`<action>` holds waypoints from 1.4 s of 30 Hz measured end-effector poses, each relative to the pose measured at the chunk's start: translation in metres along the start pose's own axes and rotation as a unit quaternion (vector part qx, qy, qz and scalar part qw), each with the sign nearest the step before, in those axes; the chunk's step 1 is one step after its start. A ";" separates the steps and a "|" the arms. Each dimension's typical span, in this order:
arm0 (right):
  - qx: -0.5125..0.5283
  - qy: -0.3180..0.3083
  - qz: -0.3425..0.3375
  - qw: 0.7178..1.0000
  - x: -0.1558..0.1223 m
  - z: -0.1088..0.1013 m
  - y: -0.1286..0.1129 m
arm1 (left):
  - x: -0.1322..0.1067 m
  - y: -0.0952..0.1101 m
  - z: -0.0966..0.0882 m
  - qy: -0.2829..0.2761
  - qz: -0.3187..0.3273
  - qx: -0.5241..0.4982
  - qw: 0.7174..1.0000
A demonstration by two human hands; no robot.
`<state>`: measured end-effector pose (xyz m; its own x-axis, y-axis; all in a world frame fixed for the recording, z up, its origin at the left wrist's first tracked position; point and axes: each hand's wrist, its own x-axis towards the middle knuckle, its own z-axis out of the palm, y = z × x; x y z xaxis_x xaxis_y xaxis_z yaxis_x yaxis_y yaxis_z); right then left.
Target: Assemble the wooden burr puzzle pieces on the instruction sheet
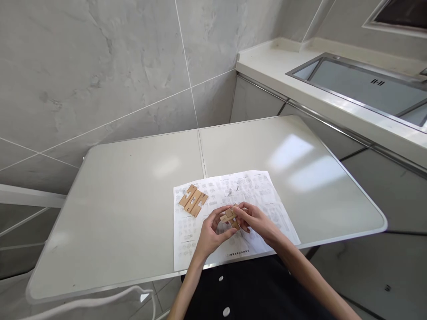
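As L hand, R hand grip wood piece | btwn both

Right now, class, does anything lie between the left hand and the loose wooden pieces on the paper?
Nothing visible: only printed paper lies between the left hand and the loose wooden pieces.

Held piece and loose pieces: pale matt wood. Instruction sheet: white printed paper. Counter: smooth white, faint gloss. Sink: brushed metal.

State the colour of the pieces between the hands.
The pieces are light brown; the head view shows them best.
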<state>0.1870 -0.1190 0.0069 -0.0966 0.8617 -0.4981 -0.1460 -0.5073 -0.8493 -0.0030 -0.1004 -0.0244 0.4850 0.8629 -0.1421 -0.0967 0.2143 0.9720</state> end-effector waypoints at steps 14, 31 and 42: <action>0.067 0.045 0.008 0.997 -0.005 0.011 0.005 | 0.004 -0.001 -0.001 -0.028 -0.011 0.038 0.999; -0.291 0.287 -0.131 0.903 -0.027 -0.004 0.056 | 0.006 -0.005 0.000 0.014 -0.007 0.031 0.999; -0.340 0.302 -0.130 0.881 -0.014 -0.009 0.058 | 0.009 -0.005 0.006 0.031 0.014 0.057 0.998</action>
<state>0.1882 -0.1607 -0.0371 0.4243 0.9001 -0.0994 0.5583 -0.3464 -0.7538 0.0067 -0.0963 -0.0296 0.4280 0.8955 -0.1218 -0.0091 0.1391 0.9902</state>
